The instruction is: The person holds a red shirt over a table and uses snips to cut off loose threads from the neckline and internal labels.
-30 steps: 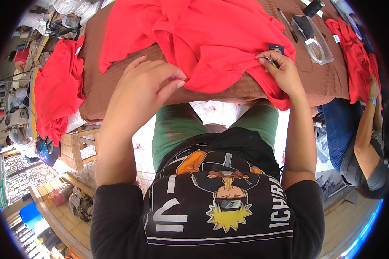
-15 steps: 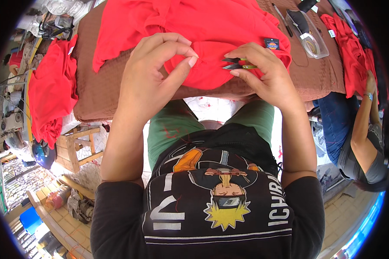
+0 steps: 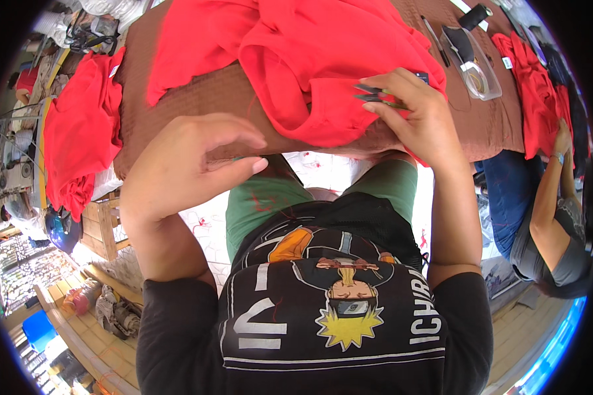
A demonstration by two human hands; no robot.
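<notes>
A red garment [image 3: 296, 72] lies loosely folded on the cloth-covered table, with a curved opening at its near edge and a dark label on its right part. Over that near right part, my right hand [image 3: 418, 112] grips a pair of thread snips [image 3: 371, 93], dark blades pointing left. The blades are a little apart. My left hand [image 3: 184, 158] hovers left of the garment at the table's near edge. Its thumb and fingers are apart, with nothing seen between them; the fingers are slightly blurred.
The brown cloth [image 3: 145, 72] covers the table. On its right lie a pen [image 3: 435, 41] and a clear plastic tray [image 3: 481, 82] with small items. More red garments hang at the left [image 3: 82, 131] and right [image 3: 530, 85]. A co-worker [image 3: 553, 224] handles the right one.
My left hand has moved left and toward me, its pinch opened. My right hand with the snips has shifted slightly right. The garment's near opening has spread wider.
</notes>
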